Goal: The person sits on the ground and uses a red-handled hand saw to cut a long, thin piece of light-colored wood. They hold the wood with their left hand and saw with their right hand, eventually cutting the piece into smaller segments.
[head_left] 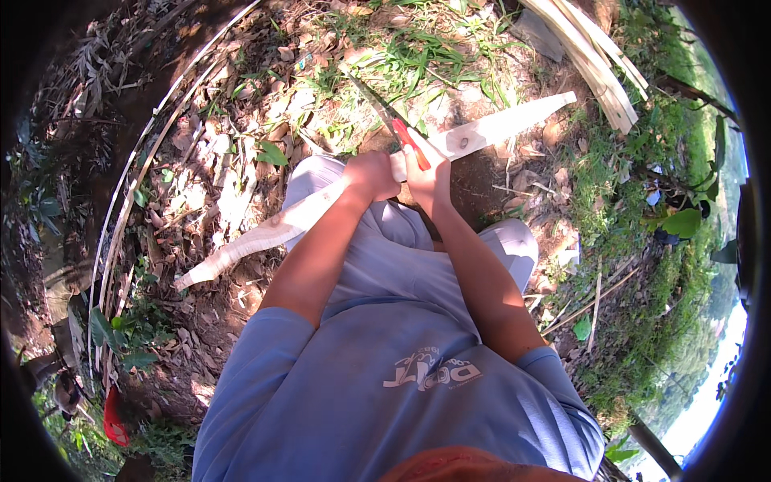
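A long pale wooden piece, broad at the middle and tapering toward both ends, lies slantwise across my lap. One end reaches down to the left, the other up to the right, and a knot shows on its right half. My left hand is closed around it near the middle. Right beside it, my right hand is wrapped round the red handle of a knife. The knife's long narrow blade points up and to the left, away from me, over the grass. My right fingers are partly hidden behind the handle.
Split wood strips lie at the upper right. Long thin strips curve along the left side. A red object sits at the lower left. Dry leaves and grass cover the ground; greenery borders the right.
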